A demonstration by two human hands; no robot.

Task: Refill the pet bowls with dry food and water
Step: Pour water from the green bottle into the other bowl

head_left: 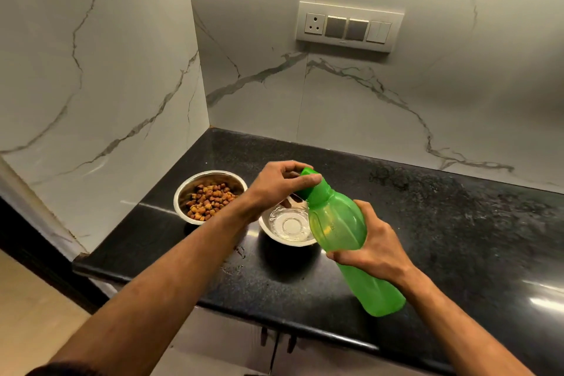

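Two steel pet bowls stand on the black counter [442, 223]. The left bowl [183, 192] holds brown dry kibble [210, 200]. The right bowl [290, 227] holds clear water and is partly hidden behind a green plastic bottle [338, 223]. The bottle is tilted, its top toward the upper left, above the water bowl. My right hand [370, 246] grips the bottle around its middle. My left hand [282, 181] closes its fingers on the green cap [309, 175] at the bottle's top.
Marble-patterned walls close the counter at the back and left. A switch plate with a socket [348, 26] sits on the back wall. The counter's front edge [213, 299] runs below my arms, with cabinet doors underneath. Wet spots lie on the counter near the bowls.
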